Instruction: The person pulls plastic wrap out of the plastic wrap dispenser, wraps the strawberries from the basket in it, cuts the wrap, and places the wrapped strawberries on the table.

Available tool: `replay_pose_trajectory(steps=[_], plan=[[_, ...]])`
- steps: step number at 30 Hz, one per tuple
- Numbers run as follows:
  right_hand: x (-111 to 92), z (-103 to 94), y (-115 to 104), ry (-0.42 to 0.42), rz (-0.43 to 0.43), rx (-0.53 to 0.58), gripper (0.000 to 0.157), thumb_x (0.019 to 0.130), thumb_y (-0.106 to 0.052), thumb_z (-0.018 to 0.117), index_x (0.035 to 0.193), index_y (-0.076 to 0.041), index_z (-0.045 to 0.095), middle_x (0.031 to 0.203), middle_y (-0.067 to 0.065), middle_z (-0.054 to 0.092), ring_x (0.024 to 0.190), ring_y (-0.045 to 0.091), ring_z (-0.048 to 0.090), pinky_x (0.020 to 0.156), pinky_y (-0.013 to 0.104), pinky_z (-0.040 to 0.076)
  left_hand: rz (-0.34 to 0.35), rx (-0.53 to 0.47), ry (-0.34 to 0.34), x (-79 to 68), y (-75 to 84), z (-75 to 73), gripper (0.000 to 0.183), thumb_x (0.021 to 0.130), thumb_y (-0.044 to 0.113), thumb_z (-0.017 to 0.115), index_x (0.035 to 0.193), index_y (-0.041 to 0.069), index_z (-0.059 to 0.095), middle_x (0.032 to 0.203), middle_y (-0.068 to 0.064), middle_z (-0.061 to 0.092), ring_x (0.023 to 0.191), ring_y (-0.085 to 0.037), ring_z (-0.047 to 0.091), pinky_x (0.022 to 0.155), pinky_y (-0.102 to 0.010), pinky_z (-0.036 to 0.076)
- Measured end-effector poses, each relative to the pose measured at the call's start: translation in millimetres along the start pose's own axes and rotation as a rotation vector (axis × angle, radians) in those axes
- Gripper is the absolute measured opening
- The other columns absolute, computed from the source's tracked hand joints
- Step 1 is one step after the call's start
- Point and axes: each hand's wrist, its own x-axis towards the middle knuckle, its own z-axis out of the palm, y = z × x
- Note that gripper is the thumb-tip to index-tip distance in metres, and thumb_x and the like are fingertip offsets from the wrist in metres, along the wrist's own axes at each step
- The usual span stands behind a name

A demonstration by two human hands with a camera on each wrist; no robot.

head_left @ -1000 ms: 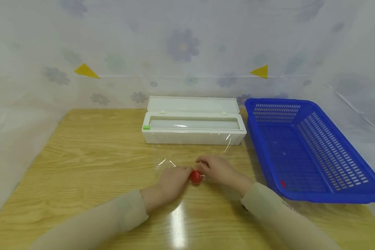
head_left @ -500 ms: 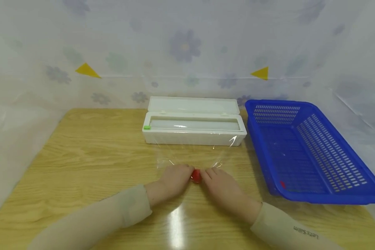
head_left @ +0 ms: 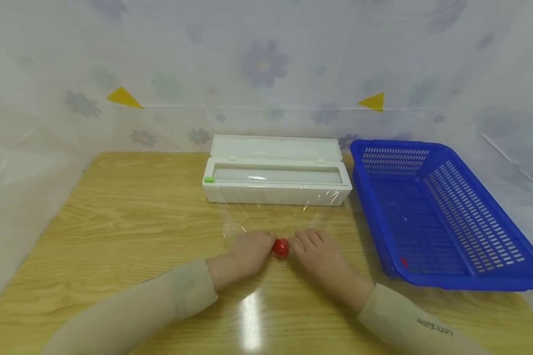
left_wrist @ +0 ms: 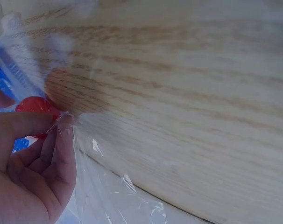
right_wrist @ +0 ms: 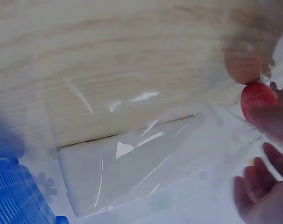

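A small red ball-like thing point(head_left: 281, 248), glossy with film, lies between the two hands near the middle of the table. Clear cling film point(left_wrist: 118, 191) runs from it back to the long white film box point(head_left: 275, 195), whose lid stands raised over the roll. My left hand point(head_left: 250, 253) pinches gathered film between thumb and fingertips, right at the red thing's left side. On the other side is my right hand point(head_left: 322, 261), its fingers spread forward. In the right wrist view its thumb point(right_wrist: 272, 116) overlaps the red thing point(right_wrist: 258, 98), and the fingers are apart from the thumb.
A large blue plastic basket point(head_left: 382, 231) stands to the right, with a small red piece point(head_left: 403, 262) showing low in its near left corner. A green slider point(head_left: 209, 179) sits at the box's left end. Behind the wooden table point(head_left: 115, 222) hangs a flowered sheet point(head_left: 266, 64).
My right hand has turned from a bent pose over the red thing to lying flat beside it, fingers forward, then drawn slightly right. My left hand keeps its pinch almost in place.
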Motion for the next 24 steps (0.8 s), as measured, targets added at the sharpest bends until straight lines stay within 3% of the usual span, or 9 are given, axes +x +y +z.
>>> replay_pose_trajectory(steps=[2, 4, 9, 12, 15, 20, 22, 24], plan=[[0, -1.2, 1, 0.036, -0.055, 0.006, 0.019, 0.079, -0.009, 0.061, 0.097, -0.011, 0.060, 0.094, 0.003, 0.059, 0.089, 0.020, 0.053, 0.078, 0.032, 0.044, -0.002, -0.004, -0.003, 0.5, -0.6, -1.4, 0.009, 0.089, 0.008, 0.053, 0.088, 0.008, 0.062, 0.081, -0.005, 0.065, 0.075, -0.020, 0.062, 0.064, -0.032, 0.053], [1, -1.4, 2, 0.026, -0.050, 0.060, 0.017, 0.075, -0.006, 0.065, 0.091, -0.011, 0.062, 0.089, 0.001, 0.060, 0.085, 0.019, 0.053, 0.078, 0.032, 0.045, -0.004, 0.001, -0.016, 0.8, -0.8, -2.7, 0.009, 0.089, 0.007, 0.053, 0.088, 0.008, 0.062, 0.082, -0.005, 0.065, 0.076, -0.020, 0.063, 0.064, -0.032, 0.053], [3, -0.3, 6, -0.092, 0.167, 0.302, 0.015, 0.076, -0.001, 0.067, 0.088, -0.009, 0.065, 0.084, 0.001, 0.066, 0.083, 0.019, 0.059, 0.079, 0.035, 0.049, -0.019, -0.018, -0.068, 0.3, -1.0, -5.3, 0.018, 0.091, 0.010, 0.051, 0.103, 0.007, 0.064, 0.099, -0.008, 0.067, 0.092, -0.023, 0.064, 0.080, -0.036, 0.053], [3, -1.5, 8, -0.133, 0.260, 0.378, 0.014, 0.081, -0.001, 0.064, 0.094, -0.007, 0.063, 0.088, 0.003, 0.066, 0.087, 0.021, 0.060, 0.082, 0.037, 0.049, -0.033, -0.030, -0.084, -0.1, -1.5, -5.5, 0.022, 0.092, 0.011, 0.051, 0.110, 0.007, 0.063, 0.104, -0.009, 0.067, 0.096, -0.025, 0.064, 0.084, -0.038, 0.052], [2, -5.5, 6, -0.074, 0.199, 0.335, 0.021, 0.080, 0.000, 0.065, 0.100, -0.005, 0.060, 0.095, 0.006, 0.063, 0.091, 0.023, 0.059, 0.086, 0.036, 0.050, -0.035, -0.026, -0.079, 0.2, -2.6, -4.6, 0.023, 0.091, 0.010, 0.051, 0.110, 0.007, 0.064, 0.102, -0.009, 0.067, 0.094, -0.025, 0.064, 0.081, -0.038, 0.053], [5, -3.7, -11, 0.156, -0.016, 0.302, 0.036, 0.075, -0.009, 0.072, 0.109, -0.001, 0.061, 0.102, 0.009, 0.063, 0.092, 0.022, 0.060, 0.084, 0.034, 0.052, -0.009, 0.002, -0.042, 1.8, -3.6, -2.4, 0.018, 0.091, 0.009, 0.052, 0.103, 0.007, 0.065, 0.094, -0.006, 0.067, 0.086, -0.023, 0.065, 0.073, -0.037, 0.054], [8, 0.5, -18, 0.169, 0.002, 0.322, 0.039, 0.076, -0.013, 0.073, 0.111, 0.000, 0.061, 0.103, 0.009, 0.064, 0.092, 0.022, 0.061, 0.082, 0.034, 0.052, -0.002, 0.015, -0.033, 2.5, -3.6, -1.9, 0.016, 0.091, 0.009, 0.052, 0.100, 0.008, 0.065, 0.092, -0.006, 0.066, 0.084, -0.022, 0.065, 0.071, -0.036, 0.054], [11, 4.1, -20, 0.123, 0.066, 0.342, 0.043, 0.077, -0.014, 0.073, 0.115, 0.001, 0.060, 0.104, 0.009, 0.063, 0.093, 0.022, 0.061, 0.083, 0.034, 0.052, 0.004, 0.022, -0.032, 3.1, -3.4, -2.1, 0.016, 0.091, 0.009, 0.052, 0.101, 0.008, 0.065, 0.093, -0.006, 0.067, 0.085, -0.022, 0.065, 0.071, -0.037, 0.054]])
